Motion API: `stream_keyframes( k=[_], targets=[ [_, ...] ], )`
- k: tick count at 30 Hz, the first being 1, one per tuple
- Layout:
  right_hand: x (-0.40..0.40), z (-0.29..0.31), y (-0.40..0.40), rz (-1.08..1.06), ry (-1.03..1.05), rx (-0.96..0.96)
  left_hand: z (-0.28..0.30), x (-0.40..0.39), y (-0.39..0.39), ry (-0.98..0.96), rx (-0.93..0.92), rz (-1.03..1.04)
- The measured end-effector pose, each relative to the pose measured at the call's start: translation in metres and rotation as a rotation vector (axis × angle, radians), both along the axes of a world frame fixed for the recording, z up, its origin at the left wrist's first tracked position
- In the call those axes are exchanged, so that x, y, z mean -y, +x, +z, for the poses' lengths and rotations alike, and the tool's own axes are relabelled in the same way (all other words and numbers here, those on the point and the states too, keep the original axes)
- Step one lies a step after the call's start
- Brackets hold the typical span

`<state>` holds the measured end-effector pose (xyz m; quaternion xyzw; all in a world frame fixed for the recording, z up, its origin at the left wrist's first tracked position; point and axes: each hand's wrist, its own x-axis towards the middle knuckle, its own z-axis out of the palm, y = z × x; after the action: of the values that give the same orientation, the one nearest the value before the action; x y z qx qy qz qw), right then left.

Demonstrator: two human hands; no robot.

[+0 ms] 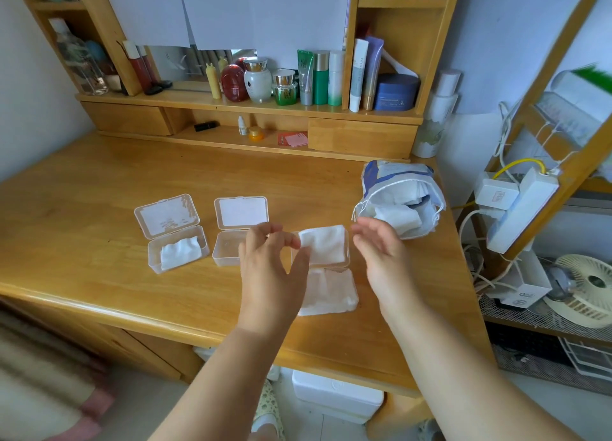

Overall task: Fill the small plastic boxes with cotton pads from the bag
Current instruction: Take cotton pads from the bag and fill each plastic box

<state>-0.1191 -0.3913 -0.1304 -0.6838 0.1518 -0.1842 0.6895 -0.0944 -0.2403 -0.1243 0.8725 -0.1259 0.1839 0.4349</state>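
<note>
Three small clear plastic boxes lie open on the wooden desk (99, 242). The left box (178, 251) holds a few white pads. Beside it, the middle box (228, 251) looks empty. A stack of cotton pads (326, 243) sits in the far half of the right box (344, 265), and its near half also shows white. My left hand (271, 275) pinches the left edge of that stack between thumb and fingers. To the right of the box, my right hand (381, 255) hovers with relaxed fingers, holding nothing. The bag of cotton pads (397, 198) lies open behind it.
A shelf unit with cosmetic bottles and jars (291, 82) runs along the back of the desk. At the right stand a power strip with cables (516, 205) and a small fan (589, 288). The desk's front edge is close below my forearms.
</note>
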Motion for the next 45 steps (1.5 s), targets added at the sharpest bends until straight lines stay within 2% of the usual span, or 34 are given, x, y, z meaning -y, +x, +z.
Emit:
stream_keyframes(
  k=[2,4,7,9,13,15,17,20,22,24,27,30,33,35,37,38,39,40,43,45],
  targets=[
    [0.006,0.007,-0.008,-0.021,0.071,0.054,0.01,-0.007,-0.005,-0.102,0.017,-0.077],
    [0.009,0.016,-0.019,0.046,0.113,0.057,0.02,-0.009,-0.011,-0.33,-0.146,-0.17],
    [0.004,0.025,-0.032,0.259,0.211,-0.001,0.029,-0.004,-0.022,-0.646,-0.359,-0.205],
    [-0.006,0.026,-0.038,0.337,0.23,-0.029,0.031,0.002,-0.03,-0.734,-0.449,-0.211],
    [-0.012,0.025,-0.04,0.212,0.151,-0.052,0.03,0.005,-0.041,-0.777,-0.499,-0.272],
    [-0.007,0.031,-0.038,0.242,0.068,-0.064,0.031,0.003,-0.036,-0.721,-0.495,-0.303],
    [0.001,0.039,-0.034,0.248,0.026,-0.077,0.033,-0.001,-0.026,-0.562,-0.474,-0.279],
    [0.019,0.046,-0.028,0.082,0.086,-0.076,0.032,-0.008,-0.008,-0.173,-0.237,-0.072],
    [0.029,0.042,-0.029,-0.035,0.217,-0.105,0.025,-0.009,-0.002,0.066,-0.13,0.007],
    [0.028,0.032,-0.032,-0.054,0.334,-0.154,0.012,-0.004,0.0,0.218,-0.133,0.023],
    [0.02,0.015,-0.037,-0.052,0.368,-0.203,0.001,0.007,0.0,0.358,-0.208,0.051],
    [0.017,0.006,-0.043,-0.047,0.347,-0.208,-0.003,0.012,0.002,0.424,-0.16,0.075],
    [0.014,0.005,-0.048,-0.049,0.377,-0.223,0.002,0.014,0.001,0.327,-0.118,0.049],
    [0.013,0.009,-0.052,-0.047,0.428,-0.23,0.006,0.012,0.001,0.074,-0.181,0.014],
    [0.013,0.015,-0.055,-0.034,0.451,-0.224,0.017,0.01,-0.003,-0.336,-0.284,-0.06],
    [0.012,0.017,-0.057,-0.021,0.441,-0.221,0.025,0.009,-0.008,-0.503,-0.255,-0.077],
    [0.011,0.019,-0.059,-0.003,0.418,-0.22,0.032,0.007,-0.013,-0.563,-0.153,-0.088],
    [0.01,0.021,-0.061,0.025,0.385,-0.225,0.039,0.005,-0.019,-0.507,0.005,-0.111],
    [0.004,0.025,-0.065,0.147,0.274,-0.266,0.038,0.002,-0.034,0.011,0.485,-0.332],
    [0.002,0.027,-0.068,0.194,0.21,-0.278,0.027,0.001,-0.04,0.298,0.622,-0.449]
  ],
)
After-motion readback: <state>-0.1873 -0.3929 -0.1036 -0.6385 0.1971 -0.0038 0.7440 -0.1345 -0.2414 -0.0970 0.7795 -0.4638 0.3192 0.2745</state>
